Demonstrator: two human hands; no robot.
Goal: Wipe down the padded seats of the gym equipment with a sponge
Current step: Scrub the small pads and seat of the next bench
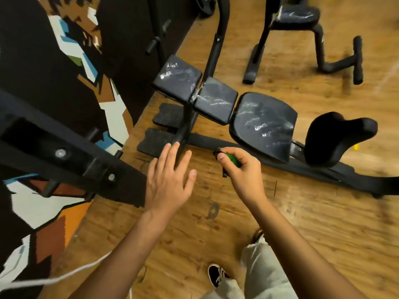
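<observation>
Gripping the sponge (232, 159) in right hand (244, 172) fingers (222, 156), left hand (170, 180) spread empty; wipe the streaked seat (263, 124) in overlapping strokes

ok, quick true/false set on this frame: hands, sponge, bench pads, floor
1. The right hand grips a green sponge. True.
2. The left hand holds a spray bottle. False: its fingers are spread and it holds nothing.
3. The largest pad on the near bench shows white streaks. True.
4. The sponge is pressed flat on top of the largest pad. False: it is held in the hand off the pad's top, beside its near edge.
5. The floor is grey carpet. False: it has a brown wood pattern.
</observation>
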